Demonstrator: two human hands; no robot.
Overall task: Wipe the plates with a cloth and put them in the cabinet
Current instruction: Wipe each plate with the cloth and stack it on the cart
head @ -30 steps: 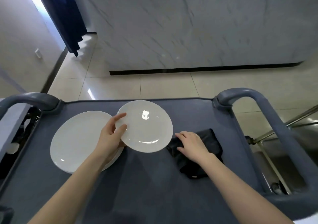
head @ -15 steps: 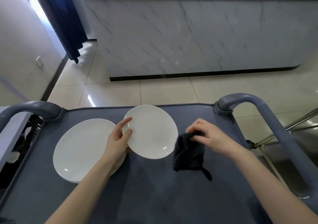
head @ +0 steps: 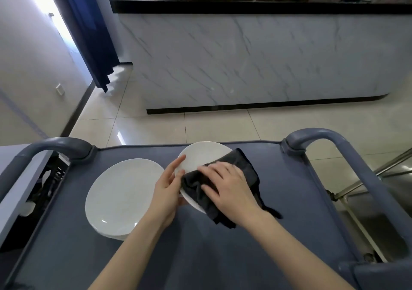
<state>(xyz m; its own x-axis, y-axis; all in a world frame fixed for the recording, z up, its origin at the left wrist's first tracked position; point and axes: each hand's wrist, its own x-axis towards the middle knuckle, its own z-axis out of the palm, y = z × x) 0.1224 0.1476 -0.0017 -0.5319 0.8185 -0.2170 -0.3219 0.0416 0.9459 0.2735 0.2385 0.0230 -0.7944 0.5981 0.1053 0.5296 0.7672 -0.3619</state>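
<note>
**Status, head view**

1. L hand (head: 166, 191): grasps the small plate (head: 201, 156) at its left rim. Thumb lies on the upper face, and one finger extends along the rim toward the far side. The remaining fingers are under the plate and hidden.
2. R hand (head: 228, 192): palm down on the cloth (head: 244, 166), fingers nearly straight and spread, pointing left. It presses the cloth onto the plate face and is not clenched round it.
3. Small plate: white, round, held over the far-centre part of the cart top (head: 200, 258). Approx. the near-right half of its face is covered by cloth and R hand; the far-left part is bare. Whether the underside touches the cart cannot be told.
4. Cloth: dark, bunched at the L-hand side and flatter toward the far right. It overhangs the plate's near-right edge, and a narrow strip trails onto the cart top.
5. Stack of large plates (head: 121, 197): white, flat on the cart top, left of the small plate and just beside the L wrist. More rims show at its near edge.

**Surroundings**

- Cart: blue-grey, with a curved handle at the far-left corner (head: 52, 146) and at the far-right corner (head: 330, 137).
- Marble-front counter (head: 245, 60) stands beyond the cart across a tiled floor (head: 223, 125).
- Blue curtain (head: 89, 33) hangs at far left.
</note>
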